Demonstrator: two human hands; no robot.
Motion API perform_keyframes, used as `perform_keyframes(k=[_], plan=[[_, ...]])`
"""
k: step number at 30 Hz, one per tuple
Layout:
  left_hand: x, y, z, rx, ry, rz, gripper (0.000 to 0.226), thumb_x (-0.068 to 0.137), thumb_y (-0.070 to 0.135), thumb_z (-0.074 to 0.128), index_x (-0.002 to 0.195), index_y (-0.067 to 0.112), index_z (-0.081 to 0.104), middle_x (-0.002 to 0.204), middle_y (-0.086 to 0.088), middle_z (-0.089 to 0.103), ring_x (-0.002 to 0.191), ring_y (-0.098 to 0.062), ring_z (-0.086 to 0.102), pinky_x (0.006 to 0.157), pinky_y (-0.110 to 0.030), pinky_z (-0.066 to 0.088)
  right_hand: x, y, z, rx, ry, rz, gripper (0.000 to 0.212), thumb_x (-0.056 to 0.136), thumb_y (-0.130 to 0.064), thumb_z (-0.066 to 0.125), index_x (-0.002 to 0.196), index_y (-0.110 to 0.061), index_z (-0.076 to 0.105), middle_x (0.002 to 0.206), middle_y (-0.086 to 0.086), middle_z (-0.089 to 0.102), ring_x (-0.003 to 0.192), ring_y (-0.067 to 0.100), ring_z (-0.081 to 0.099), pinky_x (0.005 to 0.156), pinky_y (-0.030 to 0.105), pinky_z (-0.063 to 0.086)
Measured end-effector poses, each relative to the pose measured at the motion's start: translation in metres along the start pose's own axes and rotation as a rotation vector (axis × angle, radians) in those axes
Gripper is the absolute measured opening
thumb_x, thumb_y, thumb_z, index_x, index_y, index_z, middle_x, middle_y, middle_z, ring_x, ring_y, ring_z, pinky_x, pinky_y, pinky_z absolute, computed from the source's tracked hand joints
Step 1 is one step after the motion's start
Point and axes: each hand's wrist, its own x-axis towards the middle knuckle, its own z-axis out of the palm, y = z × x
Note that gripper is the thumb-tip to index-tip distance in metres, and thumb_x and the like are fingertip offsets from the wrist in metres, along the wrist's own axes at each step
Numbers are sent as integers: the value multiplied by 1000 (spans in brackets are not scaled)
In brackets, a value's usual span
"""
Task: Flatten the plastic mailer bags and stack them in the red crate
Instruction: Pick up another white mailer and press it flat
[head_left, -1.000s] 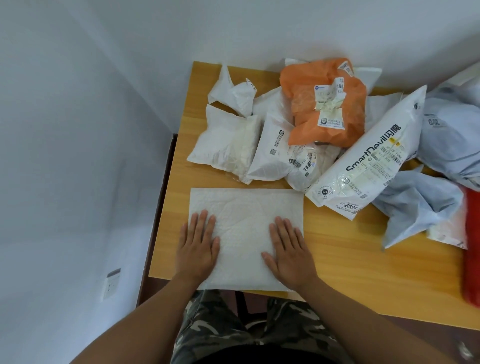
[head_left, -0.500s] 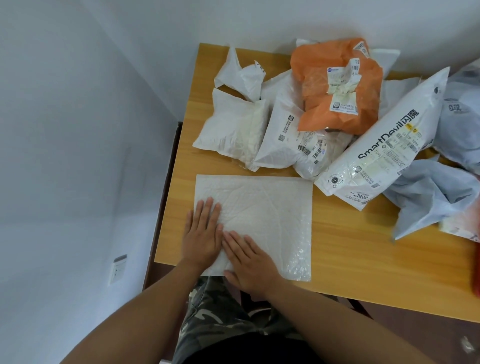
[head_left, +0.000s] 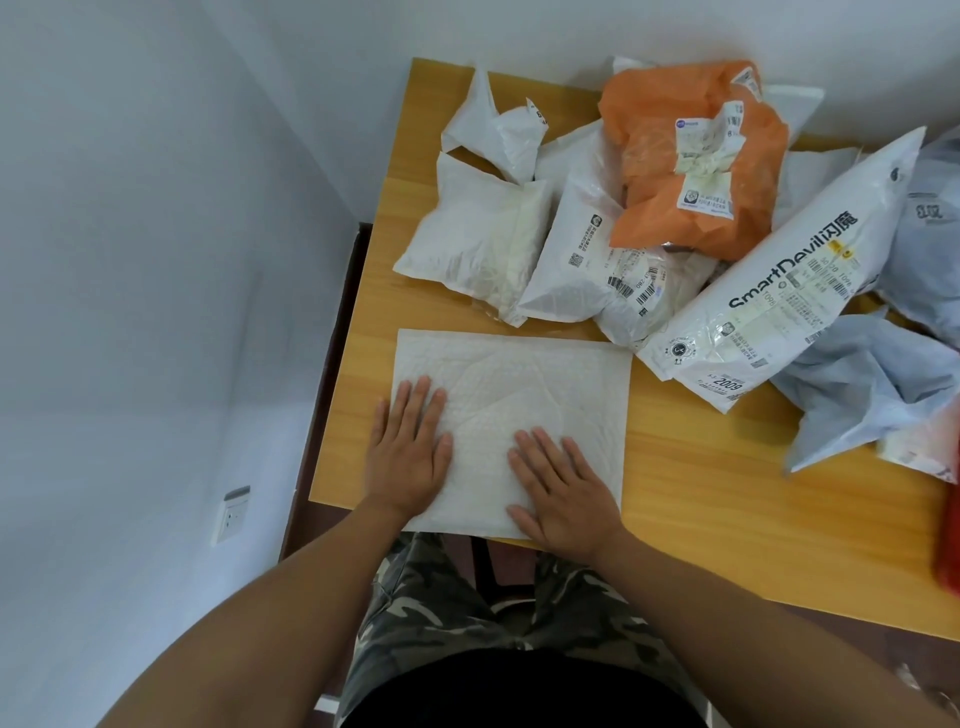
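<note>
— What is in front of you, biggest thing first?

— The wooden table (head_left: 701, 499), pushed into a white corner. Across its far half lies a heap of unflattened bags: a long white SmartDevil mailer (head_left: 779, 291) slanting from near-left to far-right, an orange bag (head_left: 696, 161) on top of the heap, grey bags (head_left: 862, 384) to the right, and smaller white ones (head_left: 478, 249) to the left.

— And the one you're working on?

— The white bubble mailer (head_left: 519, 395) lies flat at the near-left of the table, its long axis running left to right, its near edge hanging just over the table's front edge.

— Your hands?

— Both are flat, palms down on it, fingers straight and pointing away from me, gripping nothing. My left hand (head_left: 408, 452) presses the left end; my right hand (head_left: 558, 493) presses near the middle, at the near edge.

— The crate?

— Only a red sliver (head_left: 948, 540) shows at the right border.
</note>
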Motion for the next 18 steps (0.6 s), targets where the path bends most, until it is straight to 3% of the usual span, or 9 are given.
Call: perform_keyframes(k=[5,9,12,16,18], plan=[[-1,0,-2,8,-6,1,62,100,44,29,155,17,24,164,-6,18,152,-23,8,123,-45,6,-7,4,-5,26,16,17,68,100,-51,42,152,-7,35,161,14,27,151,30,21,119,51,23],[0,1,-4,11,-20,-2,62,100,45,27,156,17,21,164,-6,15,153,-22,5,123,-44,3,-19,21,-9,20,3,204,71,100,-51,37,153,-4,30,162,16,22,151,32,18,120,50,21],[0,2,-6,24,-55,-8,63,101,48,24,156,17,20,165,-6,14,153,-22,3,123,-43,1,-21,26,-9,25,-48,228,72,100,-51,34,153,-3,29,163,16,21,152,32,16,120,49,20],[2,4,-10,36,-86,-12,71,99,60,22,152,15,28,161,-9,23,151,-26,11,122,-44,1,-5,23,-20,58,17,287,65,101,-51,32,139,-2,52,149,20,46,140,35,40,115,45,27],[6,7,-15,47,-70,-18,73,96,66,21,146,15,37,156,-12,32,148,-30,19,121,-46,4,9,31,-29,77,75,330,62,101,-50,32,138,-3,48,145,21,49,137,37,43,114,46,29]])
